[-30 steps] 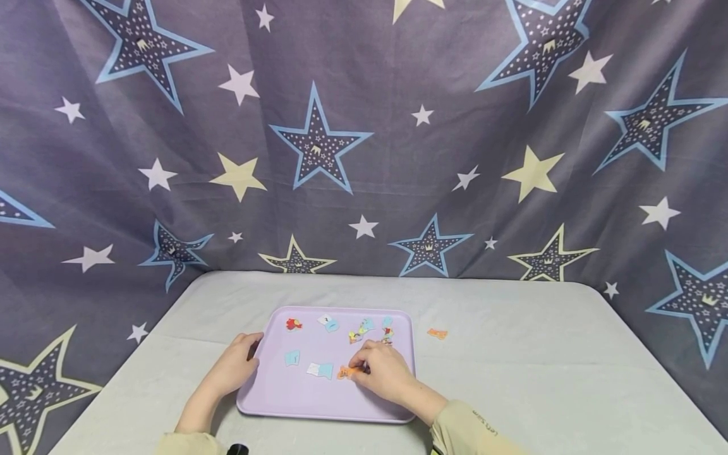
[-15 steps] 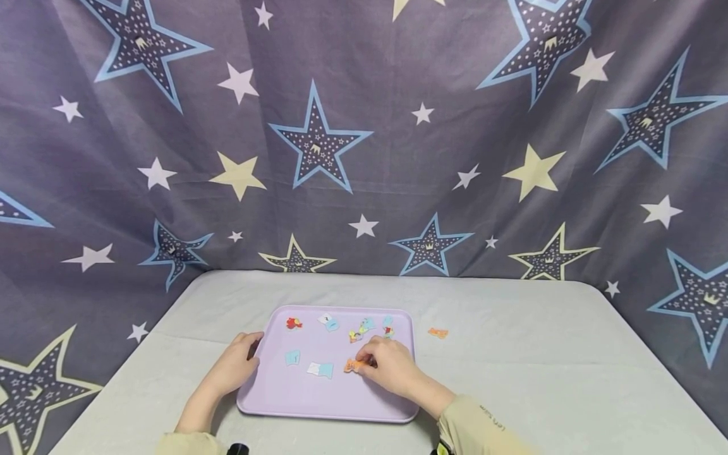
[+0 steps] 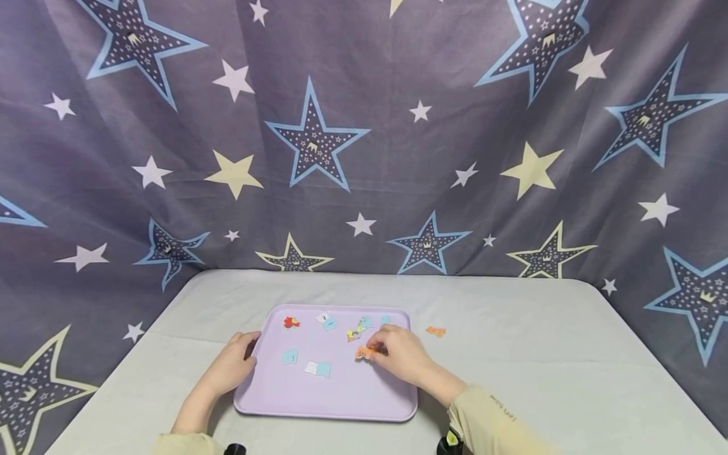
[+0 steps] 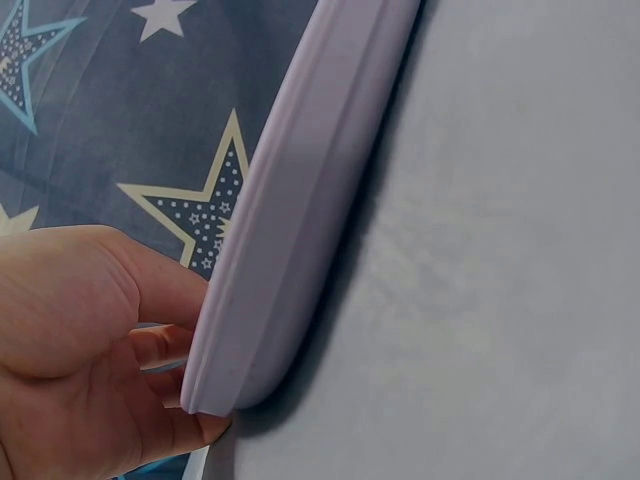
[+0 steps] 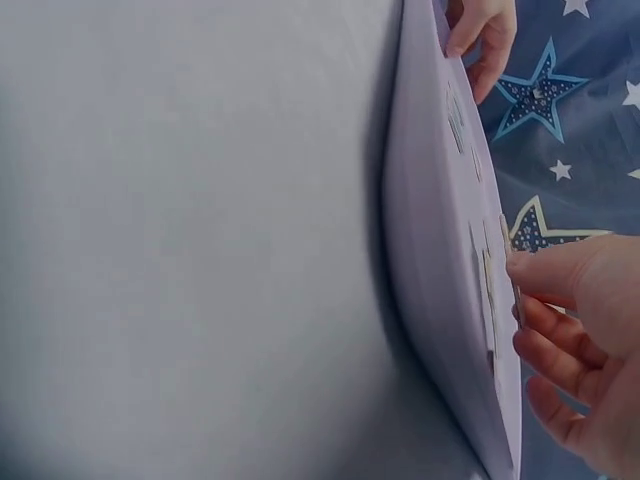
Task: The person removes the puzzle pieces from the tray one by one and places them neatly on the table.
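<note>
A light purple tray lies on the table, with small flat puzzle pieces on it. My left hand holds its left edge; the left wrist view has the thumb at the tray rim and the fingers behind it. Over the right part of the tray, my right hand pinches an orange puzzle piece between thumb and fingers. From the right wrist, the piece appears edge-on as a thin sliver at the fingertips of my hand. This hand partly hides the pieces at the tray's upper right.
On the tray are a red piece, a blue piece, a joined white-and-blue pair, another white-and-blue pair and yellow-green pieces. Another orange piece lies on the table right of the tray. A star-patterned cloth hangs behind.
My right hand has moved up and to the right across the tray with the orange puzzle piece, away from the white-and-blue pair. The left hand stays at the tray's edge.
</note>
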`<act>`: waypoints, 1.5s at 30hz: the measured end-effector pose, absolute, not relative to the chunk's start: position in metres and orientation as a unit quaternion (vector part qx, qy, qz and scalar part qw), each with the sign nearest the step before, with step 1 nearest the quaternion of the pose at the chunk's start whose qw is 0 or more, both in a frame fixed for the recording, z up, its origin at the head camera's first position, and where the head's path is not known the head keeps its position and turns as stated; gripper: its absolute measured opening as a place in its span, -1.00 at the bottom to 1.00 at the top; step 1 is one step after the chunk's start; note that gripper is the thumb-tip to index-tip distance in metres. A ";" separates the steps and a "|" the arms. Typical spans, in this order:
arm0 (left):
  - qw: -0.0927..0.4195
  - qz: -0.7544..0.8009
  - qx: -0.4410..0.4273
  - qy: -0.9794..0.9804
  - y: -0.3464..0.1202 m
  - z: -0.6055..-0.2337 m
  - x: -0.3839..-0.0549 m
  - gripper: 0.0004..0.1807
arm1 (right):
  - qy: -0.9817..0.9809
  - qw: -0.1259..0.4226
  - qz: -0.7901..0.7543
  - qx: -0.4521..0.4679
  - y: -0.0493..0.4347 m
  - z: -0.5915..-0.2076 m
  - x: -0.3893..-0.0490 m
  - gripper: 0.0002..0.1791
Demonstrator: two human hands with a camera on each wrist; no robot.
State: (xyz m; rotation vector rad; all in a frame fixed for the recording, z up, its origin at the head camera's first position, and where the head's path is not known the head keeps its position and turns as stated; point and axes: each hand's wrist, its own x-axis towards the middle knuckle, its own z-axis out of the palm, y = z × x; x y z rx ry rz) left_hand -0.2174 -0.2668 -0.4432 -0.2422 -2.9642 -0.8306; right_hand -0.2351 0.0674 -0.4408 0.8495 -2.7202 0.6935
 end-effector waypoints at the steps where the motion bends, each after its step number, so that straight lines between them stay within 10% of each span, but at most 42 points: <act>1: 0.027 -0.270 -0.078 -0.959 -0.267 -0.443 -0.217 -0.48 | -0.922 0.108 0.233 0.288 0.069 -0.440 -0.236 -0.85; 45: 0.026 -0.272 -0.075 -0.959 -0.267 -0.442 -0.216 -0.48 | -0.946 0.141 0.235 0.170 0.155 -0.443 -0.269 -0.88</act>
